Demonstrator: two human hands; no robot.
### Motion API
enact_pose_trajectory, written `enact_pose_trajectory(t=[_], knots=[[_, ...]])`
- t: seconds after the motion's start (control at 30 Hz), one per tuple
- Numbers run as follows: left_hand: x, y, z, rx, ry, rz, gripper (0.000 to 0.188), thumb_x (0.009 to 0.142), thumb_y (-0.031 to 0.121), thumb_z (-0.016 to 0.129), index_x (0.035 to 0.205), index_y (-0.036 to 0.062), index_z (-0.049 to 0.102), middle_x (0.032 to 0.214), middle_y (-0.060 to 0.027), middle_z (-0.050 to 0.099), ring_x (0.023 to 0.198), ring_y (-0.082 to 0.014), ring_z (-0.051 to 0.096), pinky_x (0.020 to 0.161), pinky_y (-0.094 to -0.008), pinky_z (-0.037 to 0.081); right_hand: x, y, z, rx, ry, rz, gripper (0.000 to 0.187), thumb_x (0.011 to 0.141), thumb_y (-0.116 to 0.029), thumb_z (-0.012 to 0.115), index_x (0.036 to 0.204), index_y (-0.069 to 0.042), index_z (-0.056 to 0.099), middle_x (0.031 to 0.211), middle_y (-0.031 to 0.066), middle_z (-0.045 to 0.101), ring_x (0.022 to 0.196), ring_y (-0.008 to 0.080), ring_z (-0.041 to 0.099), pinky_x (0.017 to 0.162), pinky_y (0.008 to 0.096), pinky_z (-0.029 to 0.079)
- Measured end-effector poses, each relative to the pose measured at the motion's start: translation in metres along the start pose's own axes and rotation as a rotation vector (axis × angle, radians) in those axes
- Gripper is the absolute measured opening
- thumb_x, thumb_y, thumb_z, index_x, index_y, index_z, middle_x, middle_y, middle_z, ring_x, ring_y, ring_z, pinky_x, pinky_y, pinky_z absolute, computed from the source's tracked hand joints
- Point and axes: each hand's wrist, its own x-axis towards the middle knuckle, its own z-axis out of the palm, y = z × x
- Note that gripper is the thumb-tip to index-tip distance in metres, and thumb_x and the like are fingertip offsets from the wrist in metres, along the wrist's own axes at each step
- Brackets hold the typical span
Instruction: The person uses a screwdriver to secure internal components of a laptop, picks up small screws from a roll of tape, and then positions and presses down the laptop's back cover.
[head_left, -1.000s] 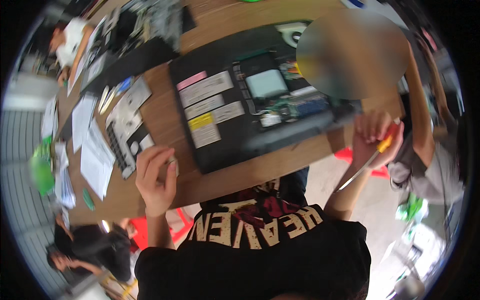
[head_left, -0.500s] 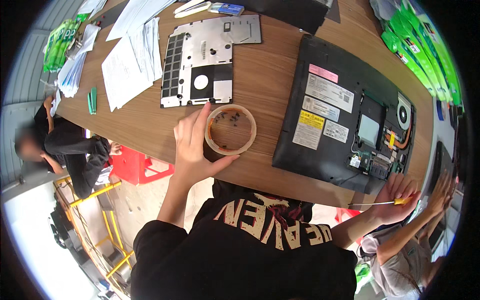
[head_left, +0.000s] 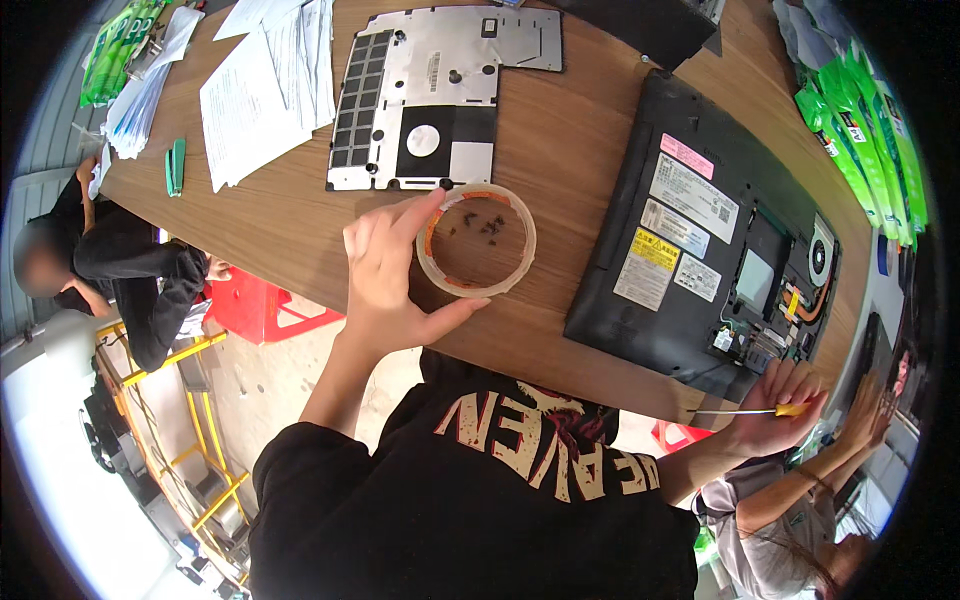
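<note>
My left hand (head_left: pixel 385 275) grips a pale tape ring (head_left: pixel 527 262) between index finger and thumb, at the table's near edge. Orange strips line the ring's inside wall. Several small dark screws (head_left: pixel 490 228) show within it. My right hand (head_left: pixel 772 428) is closed on a screwdriver (head_left: pixel 791 410) with a yellow handle, its shaft pointing left. Beyond that hand lies a black laptop (head_left: pixel 690 320), underside up, with its fan and inner parts bared. A silver laptop bottom cover (head_left: pixel 455 75) lies flat past the ring.
Papers (head_left: pixel 255 110) and a green stapler (head_left: pixel 175 167) lie at the left. Green packages (head_left: pixel 855 130) are at the far right, and a black box (head_left: pixel 635 25) is at the back. One person sits at the left; another person's hands (head_left: pixel 870 415) are at the right.
The view has shifted, so the table things sit higher and mostly farther right. The ring looks larger, and the screws appear more central in it. Both hands keep their holds.
</note>
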Motion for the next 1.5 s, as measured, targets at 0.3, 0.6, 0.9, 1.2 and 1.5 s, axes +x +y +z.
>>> enact_pose_trajectory(t=[0.3,0.6,0.9,1.2,1.5], knots=[[-0.012,-0.002,-0.012,0.045,0.010,-0.047,0.083,0.055,0.035,0.083,0.125,0.0066,0.048,0.116,-0.0080,0.058,0.103,-0.0247,0.051,0.086,-0.0372,0.030,0.000,0.009,0.007,-0.004,0.018,0.025,0.037,0.097,-0.029,0.042,0.065,-0.012,0.035,0.059,-0.0003,0.031,0.051,0.0085,0.023,0.050,0.0255,0.020],[-0.006,0.003,-0.006,0.080,-0.057,-0.040,0.085,0.054,0.036,0.084,0.127,0.0091,0.049,0.114,-0.0054,0.059,0.102,-0.0234,0.051,0.087,-0.0369,0.030,-0.001,0.009,0.007,0.013,0.010,0.025,0.037,0.097,-0.028,0.043,0.065,-0.011,0.036,0.059,-0.0001,0.031,0.052,0.0087,0.023,0.050,0.0258,0.020],[-0.001,0.013,0.006,0.052,-0.020,-0.031,0.085,0.053,0.035,0.084,0.127,0.0096,0.050,0.112,-0.0040,0.058,0.100,-0.0203,0.052,0.085,-0.0356,0.031,-0.010,0.007,0.004,0.008,0.022,0.007,0.037,0.097,-0.028,0.043,0.065,-0.011,0.036,0.059,-0.0001,0.032,0.051,0.0088,0.023,0.050,0.0261,0.020],[-0.008,0.017,0.002,0.049,-0.072,-0.058,0.085,0.053,0.033,0.084,0.127,0.0093,0.050,0.115,-0.0070,0.057,0.105,-0.0221,0.052,0.089,-0.0376,0.031,-0.020,0.001,0.007,0.021,0.026,-0.027,0.037,0.097,-0.029,0.043,0.066,-0.011,0.037,0.059,-0.0006,0.032,0.051,0.0089,0.023,0.051,0.0264,0.020],[-0.008,0.020,0.014,0.048,-0.111,-0.050,0.088,0.056,0.028,0.084,0.132,0.0058,0.044,0.118,-0.0129,0.054,0.112,-0.0321,0.047,0.097,-0.0425,0.031,-0.023,-0.007,-0.005,0.032,0.045,-0.069,0.039,0.098,-0.032,0.041,0.065,-0.010,0.037,0.060,0.0002,0.034,0.053,0.0100,0.027,0.054,0.0281,0.022]])
